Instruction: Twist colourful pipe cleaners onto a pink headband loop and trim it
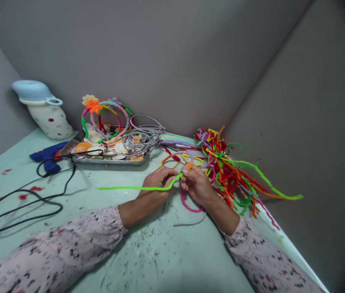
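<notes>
A bright green pipe cleaner (136,188) runs leftward from the fingertips of my right hand (201,187), across the back of my left hand (156,185). My right thumb and fingers pinch its bent end, close to a short orange tip (190,165). My left hand is closed beside them, its fingertips partly hidden; a short bit of grey wire shows between the hands. Below my right hand hangs a pink fuzzy loop (191,209), and a grey wire end (191,224) lies underneath it. Whether these join is hidden.
Colourful pipe cleaners (229,175) lie heaped at the right. Behind, a metal tray (111,162) holds flowered headbands (94,106) and coiled grey wire (145,136). A blue glue gun (50,156), black cord (65,189) and white bottle (49,118) are at the left. Grey walls enclose the table.
</notes>
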A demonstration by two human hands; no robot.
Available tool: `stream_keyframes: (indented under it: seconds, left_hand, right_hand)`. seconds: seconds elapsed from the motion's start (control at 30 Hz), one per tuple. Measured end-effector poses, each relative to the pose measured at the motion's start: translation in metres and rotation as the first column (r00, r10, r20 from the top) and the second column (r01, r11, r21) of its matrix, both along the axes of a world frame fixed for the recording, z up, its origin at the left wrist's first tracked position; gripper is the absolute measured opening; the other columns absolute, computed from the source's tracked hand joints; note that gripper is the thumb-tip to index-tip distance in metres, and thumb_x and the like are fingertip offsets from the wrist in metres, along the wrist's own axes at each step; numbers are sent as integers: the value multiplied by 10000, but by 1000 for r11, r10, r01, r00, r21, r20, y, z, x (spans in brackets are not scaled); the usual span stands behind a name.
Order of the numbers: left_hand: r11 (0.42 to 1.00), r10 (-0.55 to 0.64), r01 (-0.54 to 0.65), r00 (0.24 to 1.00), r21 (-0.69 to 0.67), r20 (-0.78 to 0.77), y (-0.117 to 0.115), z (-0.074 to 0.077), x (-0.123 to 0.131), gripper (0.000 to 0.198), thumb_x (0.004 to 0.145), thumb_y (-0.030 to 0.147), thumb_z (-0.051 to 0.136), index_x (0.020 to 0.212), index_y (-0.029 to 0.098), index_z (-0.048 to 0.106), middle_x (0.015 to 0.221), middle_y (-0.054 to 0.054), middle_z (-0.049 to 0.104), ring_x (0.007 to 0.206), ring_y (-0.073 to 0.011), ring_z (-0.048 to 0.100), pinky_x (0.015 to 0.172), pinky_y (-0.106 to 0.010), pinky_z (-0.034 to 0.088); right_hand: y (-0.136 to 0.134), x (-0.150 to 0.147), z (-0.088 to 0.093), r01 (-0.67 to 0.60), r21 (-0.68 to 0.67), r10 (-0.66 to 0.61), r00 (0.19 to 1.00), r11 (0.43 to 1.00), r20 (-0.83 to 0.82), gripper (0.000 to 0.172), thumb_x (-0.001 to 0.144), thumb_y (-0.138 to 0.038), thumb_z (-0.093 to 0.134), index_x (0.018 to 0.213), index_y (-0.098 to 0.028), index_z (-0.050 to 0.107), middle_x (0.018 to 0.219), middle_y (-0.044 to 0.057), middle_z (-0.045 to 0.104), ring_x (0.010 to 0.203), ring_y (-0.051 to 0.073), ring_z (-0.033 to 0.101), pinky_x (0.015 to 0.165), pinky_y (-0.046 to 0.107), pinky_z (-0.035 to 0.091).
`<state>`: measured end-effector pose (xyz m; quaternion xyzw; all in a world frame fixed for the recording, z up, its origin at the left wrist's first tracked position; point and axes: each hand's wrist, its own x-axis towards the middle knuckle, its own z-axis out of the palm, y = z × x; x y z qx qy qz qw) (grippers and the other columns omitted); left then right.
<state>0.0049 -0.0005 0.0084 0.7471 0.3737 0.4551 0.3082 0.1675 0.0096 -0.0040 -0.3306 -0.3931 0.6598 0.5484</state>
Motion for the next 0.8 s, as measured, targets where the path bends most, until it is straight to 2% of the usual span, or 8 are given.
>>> stream_keyframes:
  seconds: [0.1, 0.2, 0.4, 0.57, 0.8]
  left_hand:
    - [989, -11, 18, 999, -146, 49, 3, -4, 2, 173, 901, 273, 511, 852, 179, 648, 768, -9, 641, 699, -129, 565, 633, -243, 428]
    - [955, -59, 97, 988, -279, 143, 8, -8, 2, 257, 899, 370, 503, 791, 159, 603, 643, 12, 556, 572, -105, 486, 526, -224, 381]
    - [832, -203, 301, 947, -465, 250, 11, -8, -1, 383, 858, 498, 535, 686, 157, 499, 529, 50, 448, 457, -65, 365, 439, -200, 278]
    - [792, -237, 352, 930, -498, 280, 11, -5, -2, 395, 837, 524, 552, 684, 163, 499, 507, 61, 419, 442, -65, 351, 430, -204, 257]
    - [795, -266, 376, 921, -476, 283, 10, -4, -2, 387, 852, 520, 538, 723, 158, 498, 553, 54, 430, 488, -69, 367, 471, -199, 277]
  right_hand:
    - [0, 1, -2, 4, 6, -4, 1000, 1000, 19, 133, 730, -235, 692, 745, -184, 570, 530, -54, 575, 394, 61, 497, 364, 139, 384]
    - [0, 2, -4, -14, 4, 14, 1000, 1000, 28, 126, 720, -225, 696, 733, -184, 578, 526, -58, 548, 398, 56, 452, 352, 138, 347]
    - [-1, 1, -1, -43, -3, 43, 999, 999, 29, 136, 696, -221, 699, 684, -172, 573, 494, -61, 493, 407, 53, 390, 352, 139, 293]
    - [-2, 1, 0, -45, -16, 45, 998, 999, 40, 134, 688, -224, 697, 676, -174, 574, 504, -57, 493, 420, 56, 393, 357, 140, 293]
    - [-2, 1, 0, -48, -27, 49, 998, 998, 39, 145, 684, -231, 699, 667, -173, 567, 494, -57, 496, 410, 56, 406, 353, 137, 307]
